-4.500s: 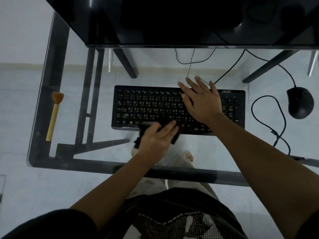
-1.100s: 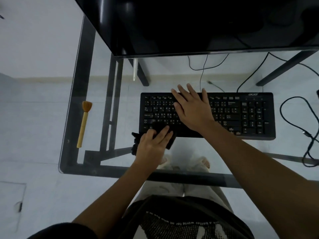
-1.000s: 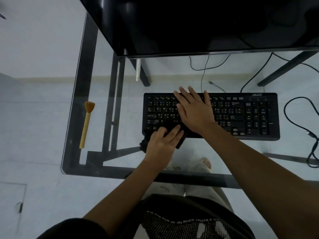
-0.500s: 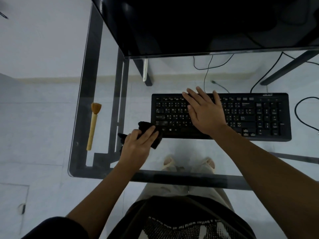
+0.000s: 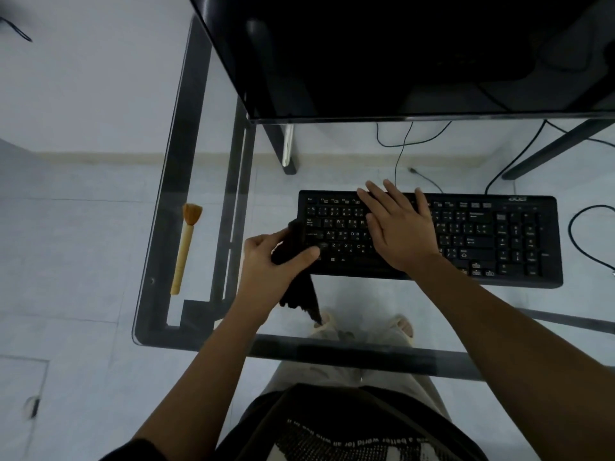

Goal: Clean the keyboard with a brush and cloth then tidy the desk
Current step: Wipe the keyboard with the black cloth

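A black keyboard (image 5: 482, 241) lies on the glass desk (image 5: 159, 207). My right hand (image 5: 397, 232) rests flat on its left-middle keys with the fingers spread. At the keyboard's left end my left hand (image 5: 271, 264) grips a black cloth (image 5: 301, 296) between thumb and fingers; the cloth is lifted and its lower part hangs below the hand. A brush (image 5: 185, 247) with a pale wooden handle and orange bristles lies apart near the desk's left edge.
A large dark monitor (image 5: 399, 54) stands across the back of the desk. Black cables (image 5: 585, 241) loop to the right of the keyboard and behind it. The desk's front edge (image 5: 332, 352) runs just above my lap.
My left hand has slid the cloth from the lower keys off the keyboard's left end and now lifts it bunched. The right hand stays on the keys. The view shifted left.
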